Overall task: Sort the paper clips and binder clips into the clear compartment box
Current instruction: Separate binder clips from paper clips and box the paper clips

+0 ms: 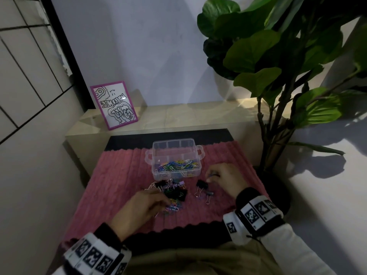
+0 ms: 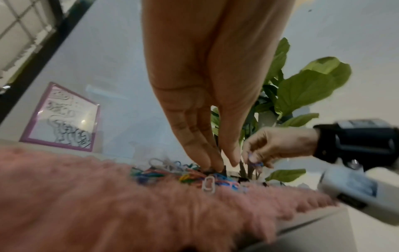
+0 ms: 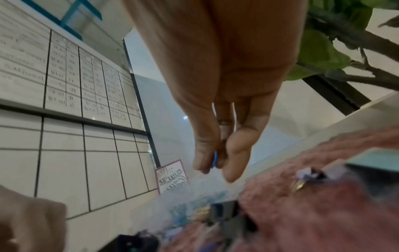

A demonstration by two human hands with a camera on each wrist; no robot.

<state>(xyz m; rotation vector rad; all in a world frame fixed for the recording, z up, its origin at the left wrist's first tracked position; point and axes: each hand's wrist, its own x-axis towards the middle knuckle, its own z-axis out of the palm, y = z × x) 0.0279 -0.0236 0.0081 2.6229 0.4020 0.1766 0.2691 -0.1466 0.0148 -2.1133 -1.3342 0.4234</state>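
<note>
Head view: at centre right, the right hand (image 1: 222, 178) pinches a blue paper clip (image 3: 214, 159) beside the clear compartment box (image 1: 175, 158) — apparently ready to drop it in — while the left hand (image 1: 142, 207), fingertips gathered, picks at the loose pile (image 1: 172, 195).

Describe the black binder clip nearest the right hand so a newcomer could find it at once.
Start at the pink mat and find the clear compartment box of coloured paper clips. Just in front of its right corner, beside the right hand, lies a black binder clip. Unlike the clips heaped to its left, it lies apart.
</note>
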